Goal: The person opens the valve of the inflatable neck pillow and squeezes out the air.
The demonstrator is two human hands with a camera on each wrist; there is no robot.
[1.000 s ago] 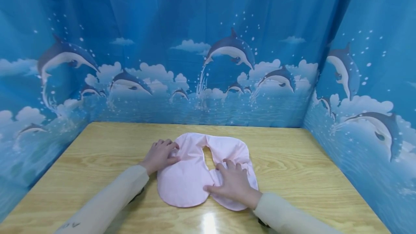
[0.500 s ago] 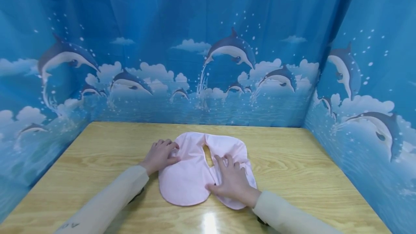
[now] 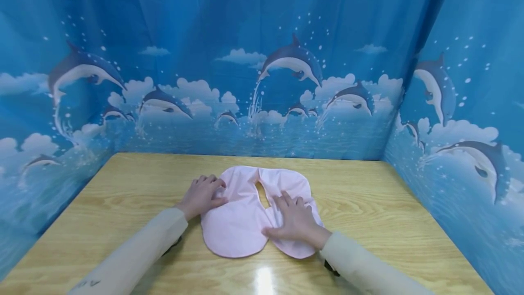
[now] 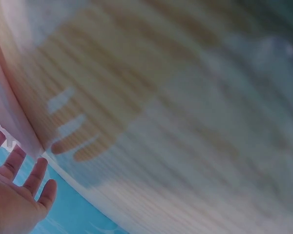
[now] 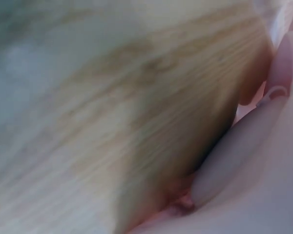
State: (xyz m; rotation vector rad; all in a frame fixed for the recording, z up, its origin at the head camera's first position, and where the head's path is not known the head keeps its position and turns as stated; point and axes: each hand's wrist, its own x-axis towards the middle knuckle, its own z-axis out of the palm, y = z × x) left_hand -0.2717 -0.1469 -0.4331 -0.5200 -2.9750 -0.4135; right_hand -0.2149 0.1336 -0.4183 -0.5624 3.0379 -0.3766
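Table (image 3: 368, 213), wood-grain; blue dolphin-print curtains (image 3: 229, 26), along far, left and right edges; white glare (image 3: 263, 280), near side.

Head view evenly bright; white glare (image 3: 264, 281) on desk (image 3: 376, 213), lower centre. Wrist views hazy, desk grain blurred.

Left hand (image 3: 202, 198) palm down, right hand (image 3: 296, 222) likewise (thumb (image 3: 272, 231) splayed), forearms (image 3: 137, 248) converging
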